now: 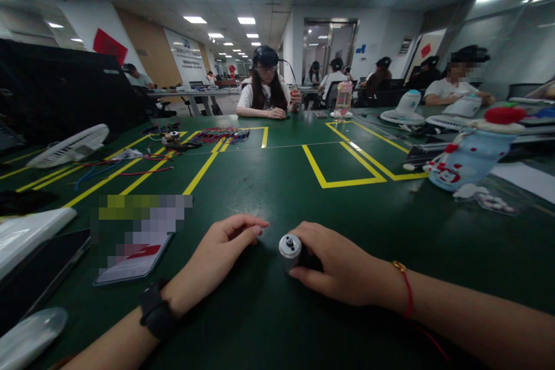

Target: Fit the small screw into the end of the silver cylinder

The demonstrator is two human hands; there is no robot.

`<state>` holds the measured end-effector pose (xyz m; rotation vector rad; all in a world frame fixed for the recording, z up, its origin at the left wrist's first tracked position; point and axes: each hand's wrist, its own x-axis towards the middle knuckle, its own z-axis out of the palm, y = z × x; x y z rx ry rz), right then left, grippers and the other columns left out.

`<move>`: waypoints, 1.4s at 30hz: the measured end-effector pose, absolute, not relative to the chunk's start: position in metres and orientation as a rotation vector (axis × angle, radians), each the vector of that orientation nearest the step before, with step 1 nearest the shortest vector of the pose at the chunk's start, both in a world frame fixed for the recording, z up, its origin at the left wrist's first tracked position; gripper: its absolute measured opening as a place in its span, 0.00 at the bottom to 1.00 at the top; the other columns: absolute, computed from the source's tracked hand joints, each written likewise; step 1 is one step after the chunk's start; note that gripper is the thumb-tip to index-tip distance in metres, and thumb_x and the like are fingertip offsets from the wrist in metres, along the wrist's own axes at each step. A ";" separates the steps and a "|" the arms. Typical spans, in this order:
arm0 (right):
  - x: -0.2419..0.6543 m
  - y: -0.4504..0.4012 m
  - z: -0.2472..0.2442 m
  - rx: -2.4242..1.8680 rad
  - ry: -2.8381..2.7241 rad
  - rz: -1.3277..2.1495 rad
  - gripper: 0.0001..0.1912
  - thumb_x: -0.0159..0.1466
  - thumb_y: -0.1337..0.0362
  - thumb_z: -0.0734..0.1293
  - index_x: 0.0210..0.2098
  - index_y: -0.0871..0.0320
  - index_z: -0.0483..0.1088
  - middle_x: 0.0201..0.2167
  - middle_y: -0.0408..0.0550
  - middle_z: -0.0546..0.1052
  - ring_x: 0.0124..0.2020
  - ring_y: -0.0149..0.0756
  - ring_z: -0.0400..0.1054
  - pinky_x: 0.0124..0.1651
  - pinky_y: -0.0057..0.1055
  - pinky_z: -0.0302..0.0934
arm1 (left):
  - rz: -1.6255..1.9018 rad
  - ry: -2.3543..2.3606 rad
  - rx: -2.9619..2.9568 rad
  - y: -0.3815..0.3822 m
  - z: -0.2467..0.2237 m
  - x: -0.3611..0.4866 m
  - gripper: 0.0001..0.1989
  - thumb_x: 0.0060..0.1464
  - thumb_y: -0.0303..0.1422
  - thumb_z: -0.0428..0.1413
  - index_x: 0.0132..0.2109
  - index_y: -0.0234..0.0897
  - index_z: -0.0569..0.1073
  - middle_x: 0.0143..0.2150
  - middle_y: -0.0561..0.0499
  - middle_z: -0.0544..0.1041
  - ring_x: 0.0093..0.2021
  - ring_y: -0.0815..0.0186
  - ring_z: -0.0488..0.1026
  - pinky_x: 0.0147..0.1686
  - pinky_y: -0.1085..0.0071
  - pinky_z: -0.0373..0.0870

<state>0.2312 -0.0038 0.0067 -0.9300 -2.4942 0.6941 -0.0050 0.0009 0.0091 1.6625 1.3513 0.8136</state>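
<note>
My right hand is wrapped round a small electric motor, a silver cylinder standing upright with its shaft end facing up. Thumb and forefinger press on its sides, and the palm hides part of its body. To the left of the motor, apart from it, my left hand rests low over the green table. Its forefinger is stretched toward the motor, the thumb lies just below, and nothing shows between them. A black band circles the left wrist; a red cord is on the right one.
At left lie a phone, a white fan and loose wires. A bundle of coloured wires is farther back. Yellow tape marks the tabletop. A blue bottle stands right. Across sits a person.
</note>
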 end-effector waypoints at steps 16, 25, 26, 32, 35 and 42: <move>0.230 -0.003 0.004 -0.920 -2.513 0.636 0.12 0.60 0.64 0.68 0.42 0.59 0.65 0.39 0.48 0.70 0.37 0.36 0.61 0.39 0.33 0.57 | 0.860 1.053 1.934 -0.010 0.018 0.014 0.08 0.61 0.34 0.55 0.42 0.44 0.78 0.46 0.51 0.73 0.48 0.62 0.70 0.52 0.64 0.64; 0.229 -0.003 0.003 -0.895 -2.516 0.612 0.13 0.60 0.64 0.68 0.43 0.59 0.64 0.39 0.48 0.69 0.36 0.36 0.61 0.39 0.32 0.56 | 0.893 1.072 1.933 -0.008 0.021 0.018 0.06 0.60 0.33 0.56 0.37 0.40 0.78 0.41 0.50 0.73 0.44 0.63 0.72 0.47 0.65 0.66; 0.229 -0.003 0.003 -0.901 -2.518 0.612 0.12 0.60 0.64 0.68 0.43 0.59 0.64 0.39 0.48 0.69 0.36 0.36 0.61 0.39 0.32 0.56 | 0.897 1.069 1.923 -0.008 0.022 0.018 0.06 0.60 0.33 0.56 0.37 0.40 0.78 0.41 0.51 0.73 0.44 0.63 0.72 0.47 0.65 0.66; 0.230 -0.003 0.004 -0.914 -2.505 0.650 0.12 0.60 0.64 0.68 0.43 0.58 0.65 0.39 0.48 0.70 0.36 0.36 0.61 0.40 0.34 0.57 | 0.968 1.057 1.862 -0.006 0.023 0.013 0.05 0.59 0.34 0.57 0.38 0.42 0.78 0.41 0.52 0.73 0.44 0.63 0.72 0.46 0.66 0.66; 0.230 -0.003 0.005 -0.913 -2.511 0.668 0.14 0.61 0.64 0.68 0.45 0.58 0.65 0.40 0.48 0.70 0.38 0.37 0.62 0.42 0.35 0.57 | 0.953 1.078 1.851 -0.004 0.022 0.008 0.05 0.59 0.34 0.57 0.38 0.42 0.78 0.41 0.52 0.73 0.44 0.63 0.72 0.46 0.67 0.65; 0.231 -0.003 0.005 -0.936 -2.509 0.677 0.15 0.60 0.64 0.68 0.46 0.58 0.66 0.41 0.49 0.70 0.39 0.38 0.62 0.43 0.35 0.58 | 0.744 1.099 1.961 0.002 0.017 -0.008 0.06 0.59 0.34 0.56 0.38 0.41 0.79 0.41 0.52 0.73 0.43 0.63 0.71 0.46 0.66 0.65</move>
